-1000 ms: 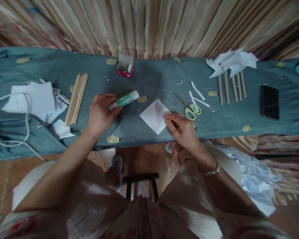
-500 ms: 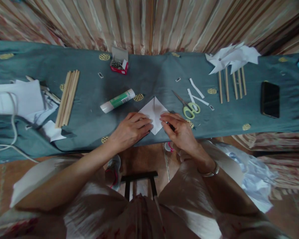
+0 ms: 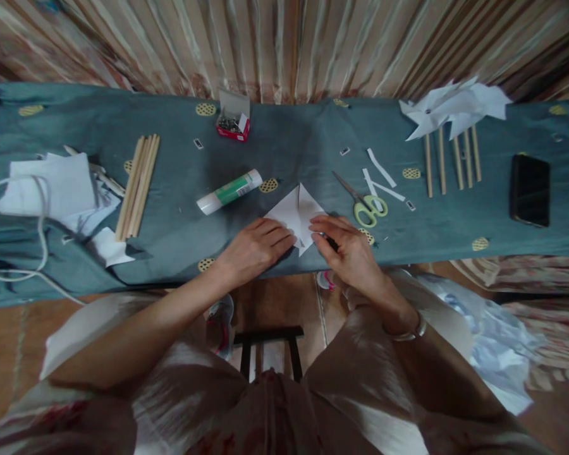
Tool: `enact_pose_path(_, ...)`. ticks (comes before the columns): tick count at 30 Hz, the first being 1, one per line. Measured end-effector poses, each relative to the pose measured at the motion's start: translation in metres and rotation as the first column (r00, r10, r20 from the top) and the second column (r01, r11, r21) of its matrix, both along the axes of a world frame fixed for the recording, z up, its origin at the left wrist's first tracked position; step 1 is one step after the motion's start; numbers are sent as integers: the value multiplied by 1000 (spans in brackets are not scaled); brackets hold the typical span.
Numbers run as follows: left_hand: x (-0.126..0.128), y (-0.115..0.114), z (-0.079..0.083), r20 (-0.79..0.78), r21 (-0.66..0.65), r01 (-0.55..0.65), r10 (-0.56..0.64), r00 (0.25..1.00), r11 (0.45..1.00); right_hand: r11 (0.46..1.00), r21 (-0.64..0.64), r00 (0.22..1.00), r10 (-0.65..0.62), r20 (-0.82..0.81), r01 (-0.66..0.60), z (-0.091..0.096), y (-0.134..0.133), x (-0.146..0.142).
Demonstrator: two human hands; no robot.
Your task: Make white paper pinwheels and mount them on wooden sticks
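Note:
A small white sheet of paper (image 3: pixel 303 212) lies cornerwise near the table's front edge, with a slit running in from its far corner and another at its near corner. My left hand (image 3: pixel 260 245) holds the left part, fingers together on top and thumb hidden. On the right side, my right hand (image 3: pixel 345 245) pinches the paper between thumb and fingers. Just right of that hand lie scissors (image 3: pixel 366 207) with green handles and several cut paper strips (image 3: pixel 380 167). A green and white glue stick (image 3: pixel 230 191) rests to the left of the paper.
A red box of metal pins (image 3: pixel 233 124) stands open at the back. Wooden sticks (image 3: pixel 137 186), paper sheets (image 3: pixel 52 183) and a white cable (image 3: pixel 42 234) are at left. Paper pinwheels (image 3: pixel 458 109) on sticks and a black phone (image 3: pixel 530 189) are at right.
The view has shifted slightly, so the things on the table appear further right. At the paper's near corner the slit now gapes a little. Both hands keep their hold.

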State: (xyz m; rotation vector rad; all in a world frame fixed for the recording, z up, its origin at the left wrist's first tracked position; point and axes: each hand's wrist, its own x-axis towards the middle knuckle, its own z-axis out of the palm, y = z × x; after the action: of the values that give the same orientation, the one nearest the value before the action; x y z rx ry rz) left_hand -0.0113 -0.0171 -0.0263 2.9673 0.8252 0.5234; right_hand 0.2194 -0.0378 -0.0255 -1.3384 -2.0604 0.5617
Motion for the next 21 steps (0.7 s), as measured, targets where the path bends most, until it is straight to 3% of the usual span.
enact_pose_path(7,4,-5,-1,163,-59,-23,32,986,998,999,9,997,-40,-59,40,1,-11,-6)
enact_pose_path(15,8,-14,3,229,-166,1,38,973,986,999,-47,991,-8,-130,2,-2,-22,-18)
enact_pose_path(21,7,-19,-5,266,-292,-66,147,953,954,995,-55,982,-93,-162,85,-7,-18,-23)
